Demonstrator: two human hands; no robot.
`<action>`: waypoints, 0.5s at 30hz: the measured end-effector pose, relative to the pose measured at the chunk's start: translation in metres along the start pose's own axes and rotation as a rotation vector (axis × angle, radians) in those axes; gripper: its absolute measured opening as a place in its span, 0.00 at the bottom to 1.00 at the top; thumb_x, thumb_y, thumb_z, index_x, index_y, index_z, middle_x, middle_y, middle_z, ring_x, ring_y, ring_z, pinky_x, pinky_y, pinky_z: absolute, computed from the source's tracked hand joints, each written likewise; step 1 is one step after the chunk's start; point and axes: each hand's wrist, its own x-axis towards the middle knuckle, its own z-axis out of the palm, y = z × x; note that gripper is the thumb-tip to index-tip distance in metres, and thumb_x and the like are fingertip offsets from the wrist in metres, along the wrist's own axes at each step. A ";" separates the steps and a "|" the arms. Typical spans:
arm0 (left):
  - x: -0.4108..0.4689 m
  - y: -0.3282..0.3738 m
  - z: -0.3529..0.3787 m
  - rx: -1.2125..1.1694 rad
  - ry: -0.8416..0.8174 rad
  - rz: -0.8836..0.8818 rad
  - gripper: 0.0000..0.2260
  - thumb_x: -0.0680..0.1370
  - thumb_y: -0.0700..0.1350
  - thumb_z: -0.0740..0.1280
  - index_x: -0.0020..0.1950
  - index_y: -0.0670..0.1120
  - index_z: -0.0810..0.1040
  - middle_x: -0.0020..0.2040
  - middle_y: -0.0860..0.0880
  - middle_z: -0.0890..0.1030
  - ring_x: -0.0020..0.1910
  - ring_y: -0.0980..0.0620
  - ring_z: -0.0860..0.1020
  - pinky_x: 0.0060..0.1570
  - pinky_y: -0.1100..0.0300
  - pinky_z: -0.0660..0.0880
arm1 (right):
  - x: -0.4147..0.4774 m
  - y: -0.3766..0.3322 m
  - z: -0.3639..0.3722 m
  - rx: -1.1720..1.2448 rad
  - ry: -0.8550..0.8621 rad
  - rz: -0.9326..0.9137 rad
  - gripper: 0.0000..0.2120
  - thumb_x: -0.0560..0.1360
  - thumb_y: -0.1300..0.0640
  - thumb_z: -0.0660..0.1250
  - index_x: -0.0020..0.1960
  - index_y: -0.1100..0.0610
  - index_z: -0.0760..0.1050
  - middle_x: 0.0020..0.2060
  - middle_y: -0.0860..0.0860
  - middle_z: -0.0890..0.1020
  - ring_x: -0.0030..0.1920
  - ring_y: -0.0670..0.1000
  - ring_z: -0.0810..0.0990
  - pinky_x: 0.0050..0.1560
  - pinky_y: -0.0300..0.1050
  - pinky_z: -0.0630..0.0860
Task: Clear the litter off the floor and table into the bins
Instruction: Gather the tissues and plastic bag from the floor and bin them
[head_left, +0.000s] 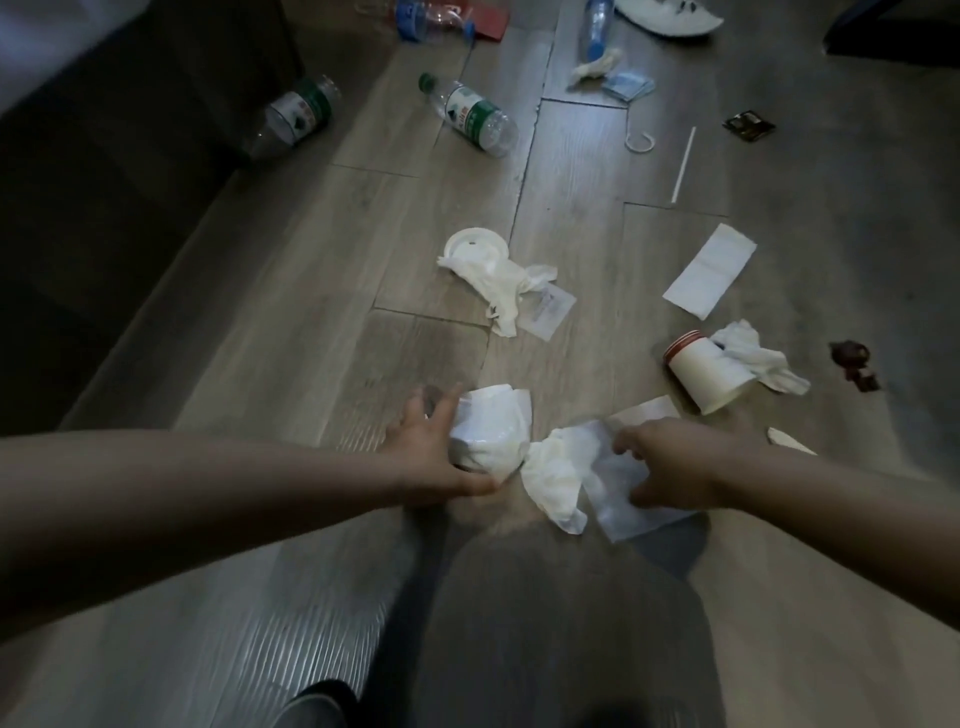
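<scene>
If you're wondering how far along you are, honestly you're barely into it. Your left hand (431, 452) has fingers and thumb curled round a white bundle (491, 431) of crumpled paper, down at the floor (311, 312). Your right hand (670, 465) is pinching a flat sheet (623, 493), with a crumpled tissue (556, 475) lying between the two hands and touching that sheet. Whether the tissue is actually in your grip, I can't tell.

Plenty is left lying around:
- a paper cup (701, 371) on its side with a white rag (753, 358) touching it
- a white lid (475, 247) with a twisted tissue (498, 283) on its edge
- a flat napkin (711, 270)
- a brown scrap (854, 364) and a dark wrapper (748, 124) off to the right
- a straw (683, 163)
- at least two green-label bottles (475, 114) further out, plus blue-label ones near the top edge

No bin shows anywhere, and no table either, so I can't say what's gone in or what the table looks like. My guess is this is an early grab, and most of the floor job is ahead of you. The two handfuls need carrying off before anything counts as cleared.
</scene>
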 end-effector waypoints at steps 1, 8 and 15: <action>0.002 0.006 0.001 0.008 0.001 -0.005 0.54 0.62 0.66 0.74 0.77 0.60 0.42 0.78 0.50 0.40 0.76 0.38 0.51 0.71 0.40 0.60 | 0.001 0.001 0.002 0.016 -0.003 -0.001 0.29 0.75 0.50 0.67 0.74 0.50 0.63 0.65 0.53 0.75 0.61 0.52 0.75 0.57 0.43 0.74; 0.011 0.030 0.023 0.024 0.078 -0.045 0.55 0.60 0.68 0.74 0.77 0.61 0.43 0.77 0.52 0.37 0.76 0.38 0.44 0.73 0.40 0.57 | 0.007 0.022 0.029 0.124 0.100 0.036 0.30 0.75 0.51 0.66 0.74 0.54 0.60 0.67 0.54 0.69 0.59 0.52 0.75 0.53 0.41 0.73; 0.024 0.058 0.056 0.163 0.056 -0.078 0.61 0.55 0.74 0.71 0.73 0.64 0.31 0.72 0.54 0.23 0.72 0.32 0.29 0.68 0.27 0.50 | 0.007 0.065 0.062 0.468 0.308 0.194 0.34 0.71 0.49 0.73 0.72 0.53 0.62 0.65 0.54 0.73 0.59 0.53 0.76 0.47 0.41 0.68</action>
